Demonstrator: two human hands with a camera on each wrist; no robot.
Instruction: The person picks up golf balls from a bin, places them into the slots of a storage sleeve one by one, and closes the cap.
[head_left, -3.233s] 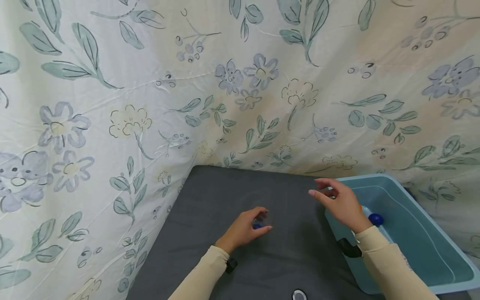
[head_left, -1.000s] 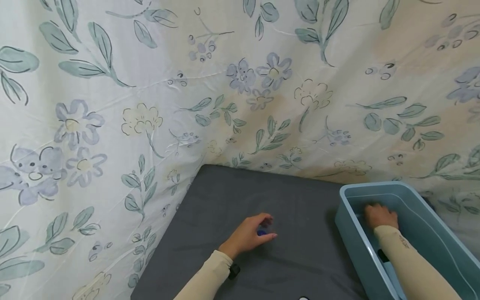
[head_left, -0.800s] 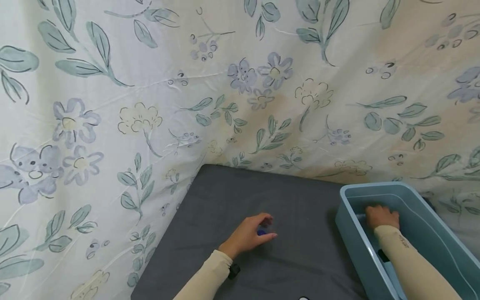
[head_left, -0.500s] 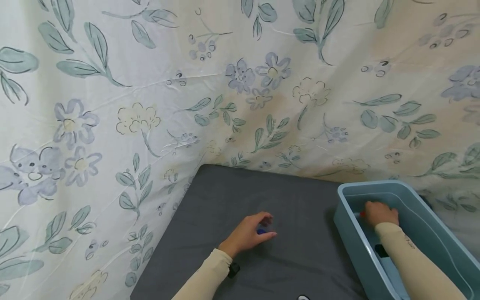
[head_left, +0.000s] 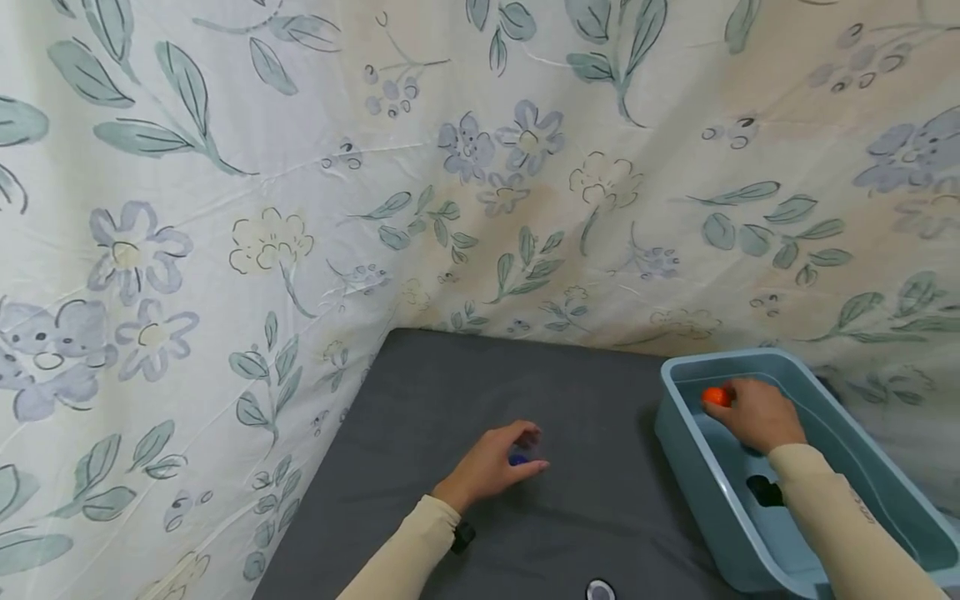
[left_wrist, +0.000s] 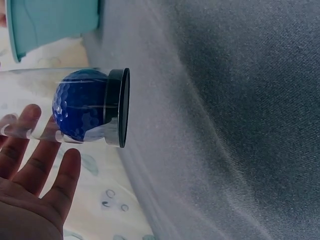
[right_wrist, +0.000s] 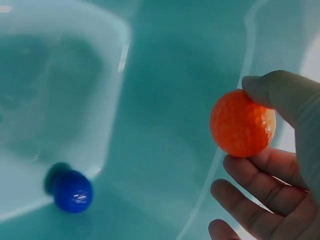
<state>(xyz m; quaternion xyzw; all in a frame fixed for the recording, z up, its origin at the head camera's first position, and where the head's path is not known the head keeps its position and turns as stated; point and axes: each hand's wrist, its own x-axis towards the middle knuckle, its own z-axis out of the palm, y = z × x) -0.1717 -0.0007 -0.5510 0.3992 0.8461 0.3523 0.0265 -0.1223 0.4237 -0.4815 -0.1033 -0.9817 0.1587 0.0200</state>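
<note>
My left hand [head_left: 487, 467] curves around a clear tube [left_wrist: 37, 92] on the dark cloth-covered table. The tube has a black base [left_wrist: 117, 107], and a dimpled blue golf ball [left_wrist: 80, 105] lies at its bottom. From the head view only a bit of that blue shows between thumb and fingers. Over at the right, my right hand [head_left: 765, 417] is inside the light-blue tub [head_left: 686, 471], near its far left corner. Thumb and fingertips pinch an orange golf ball [right_wrist: 242, 123]. A second blue golf ball [right_wrist: 73, 191] lies on the tub's floor, hidden from the head view.
The tub's raised walls surround the right hand and forearm. A small round white-and-black object [head_left: 600, 590] sits at the table's near edge. Floral cloth [head_left: 525, 250] hangs behind the table and along its left side.
The right hand went down into the tub and has now come up pinching the orange golf ball, which was mostly hidden before. The left hand stays at the tube.
</note>
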